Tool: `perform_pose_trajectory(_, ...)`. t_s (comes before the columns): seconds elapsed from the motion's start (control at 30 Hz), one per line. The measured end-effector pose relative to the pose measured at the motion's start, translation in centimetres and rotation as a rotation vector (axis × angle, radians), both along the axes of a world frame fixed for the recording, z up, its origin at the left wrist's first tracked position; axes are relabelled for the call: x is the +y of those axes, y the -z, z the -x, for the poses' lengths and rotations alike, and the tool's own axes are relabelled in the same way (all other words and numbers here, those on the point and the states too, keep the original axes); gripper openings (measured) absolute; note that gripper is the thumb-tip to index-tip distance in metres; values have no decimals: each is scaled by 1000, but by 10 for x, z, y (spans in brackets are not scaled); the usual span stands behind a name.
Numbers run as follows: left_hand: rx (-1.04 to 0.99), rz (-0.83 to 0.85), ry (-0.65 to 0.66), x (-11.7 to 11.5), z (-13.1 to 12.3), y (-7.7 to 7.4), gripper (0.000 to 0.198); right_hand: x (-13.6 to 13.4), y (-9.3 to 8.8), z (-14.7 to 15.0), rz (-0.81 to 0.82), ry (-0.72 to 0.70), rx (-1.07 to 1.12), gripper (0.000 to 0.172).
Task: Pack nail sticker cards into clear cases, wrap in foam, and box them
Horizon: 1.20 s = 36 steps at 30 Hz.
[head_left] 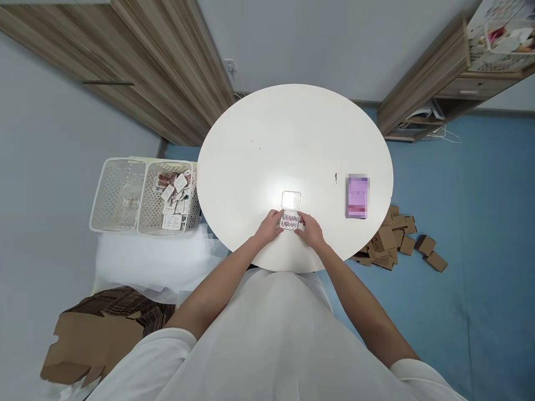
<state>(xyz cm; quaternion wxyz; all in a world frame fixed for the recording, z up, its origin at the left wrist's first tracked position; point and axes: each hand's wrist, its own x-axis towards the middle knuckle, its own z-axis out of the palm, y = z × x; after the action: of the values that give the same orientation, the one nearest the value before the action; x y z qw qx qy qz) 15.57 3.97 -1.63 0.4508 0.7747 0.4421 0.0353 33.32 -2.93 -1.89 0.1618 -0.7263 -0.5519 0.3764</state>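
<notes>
A small clear plastic case (pixel 290 219) lies near the front edge of the round white table, its transparent lid (pixel 291 200) raised and tipped away from me. Two rows of small shiny pink and purple pieces, like press-on nails, sit inside; they are too small to make out for certain. My left hand (pixel 270 227) grips the case's left side between thumb and fingers. On its right side, my right hand (pixel 310 229) holds it the same way, fingers curled.
A phone with a pixelated pink screen (pixel 356 196) lies on the table (pixel 292 122) to the right. Left of the table stands a white basket (pixel 144 223) with carded packs. Small brown boxes (pixel 387 236) lie on the floor at right; flattened cardboard (pixel 96 340) is at lower left.
</notes>
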Motion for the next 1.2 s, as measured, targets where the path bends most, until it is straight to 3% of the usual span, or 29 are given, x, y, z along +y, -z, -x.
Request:
perform_pose_trajectory(0.17, -13, 2, -47, -5, 1, 0, 75, 2, 0, -1, 28, -12, 4, 64)
perform_pose_trajectory(0.27, -23, 26, -142, -11, -1, -1, 79, 2, -1, -1, 37, -5, 19, 70)
perform_pose_trajectory(0.47, -27, 145, -411, -22, -8, 2, 52, 5, -1, -1, 45, 1, 52, 64)
perform_pose_trajectory(0.63, -157, 306, -564, -22, -9, 3, 45, 4, 1, -5, 52, 61, 212, 63)
perform_pose_trajectory(0.83, -361, 537, -489, -29, 7, -4, 35, -12, -4, 6, 22, 161, 439, 56)
perform_pose_trajectory(1.03, -496, 683, -434, -30, 28, -24, 36, -28, -26, 23, 53, 327, 686, 46)
perform_pose_trajectory(1.2, -588, 818, -352, -27, 43, -42, 40, -27, -42, 30, 99, 445, 831, 39)
